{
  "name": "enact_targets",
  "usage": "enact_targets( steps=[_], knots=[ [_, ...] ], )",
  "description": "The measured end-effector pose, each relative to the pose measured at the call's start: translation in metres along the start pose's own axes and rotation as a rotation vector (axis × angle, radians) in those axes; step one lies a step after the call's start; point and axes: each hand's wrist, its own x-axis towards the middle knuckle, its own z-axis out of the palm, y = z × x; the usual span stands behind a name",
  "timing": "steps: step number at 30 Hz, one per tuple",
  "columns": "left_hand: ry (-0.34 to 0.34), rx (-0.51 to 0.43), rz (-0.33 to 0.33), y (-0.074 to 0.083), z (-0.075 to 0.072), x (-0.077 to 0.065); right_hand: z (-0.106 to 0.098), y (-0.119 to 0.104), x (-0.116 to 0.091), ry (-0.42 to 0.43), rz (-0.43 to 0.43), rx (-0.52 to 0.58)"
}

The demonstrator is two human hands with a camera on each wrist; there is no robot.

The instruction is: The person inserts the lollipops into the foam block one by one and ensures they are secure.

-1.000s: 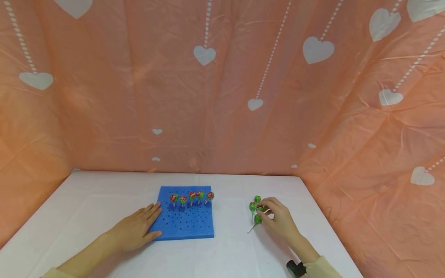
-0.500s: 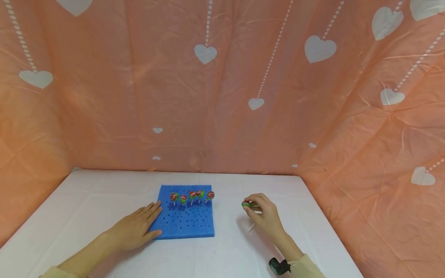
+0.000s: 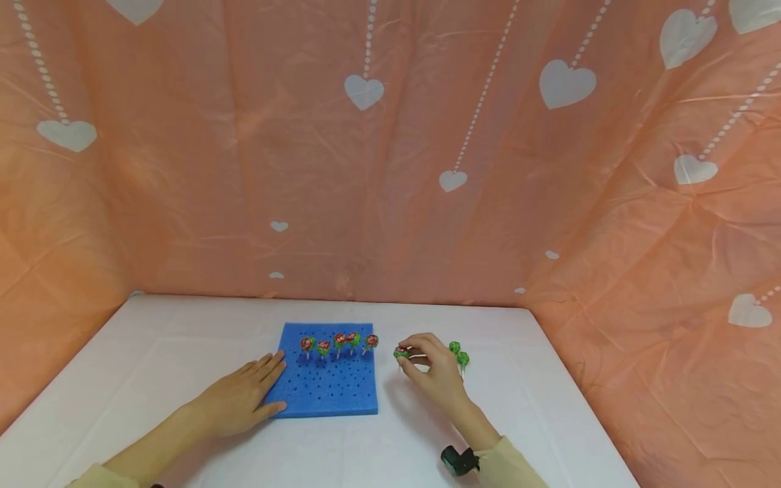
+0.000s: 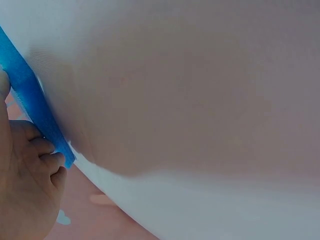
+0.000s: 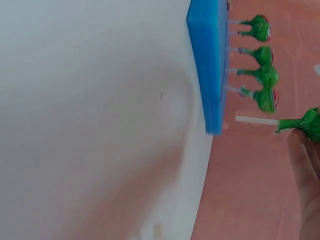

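Note:
My left hand (image 3: 244, 396) rests with straight fingers on the left edge of a blue foam board (image 3: 329, 390) dotted with small holes. Several lollipops (image 3: 339, 341) in red and green wrappers stand in a row of holes near its far edge. To the right of the board, my right hand (image 3: 433, 369) pinches a lollipop (image 3: 401, 352) by its wrapped head, above the table. In the right wrist view that lollipop's white stick (image 5: 256, 120) points toward the table, bare at its end. Behind the right hand, more green lollipops (image 3: 462, 358) lie on the table, partly hidden.
A white cloth covers the table (image 3: 201, 332). Orange sheeting (image 3: 403, 237) with white hearts hangs at the back and along both sides. A dark band-mounted device (image 3: 459, 461) sits on the right wrist.
My right hand has picked a lollipop off the pile at the right, lifted it and carried it left toward the board. The left hand stays on the board's edge.

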Motion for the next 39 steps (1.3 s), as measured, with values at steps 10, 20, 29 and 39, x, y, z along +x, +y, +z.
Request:
enact_targets(
  steps=[10,20,29,39],
  knots=[
    [-0.004,-0.013,-0.003,0.000,0.000,0.000,0.029,-0.011,0.011,-0.019,-0.021,0.057],
    [-0.016,-0.004,-0.008,0.000,0.000,0.000,0.055,-0.022,0.018,-0.050,-0.018,0.119],
    [-0.027,-0.010,-0.015,-0.001,-0.003,0.001,0.079,-0.025,0.022,-0.072,0.051,0.178],
    [-0.019,-0.001,-0.013,0.000,0.000,0.001,0.097,-0.032,0.026,-0.074,0.078,0.218]
  ],
)
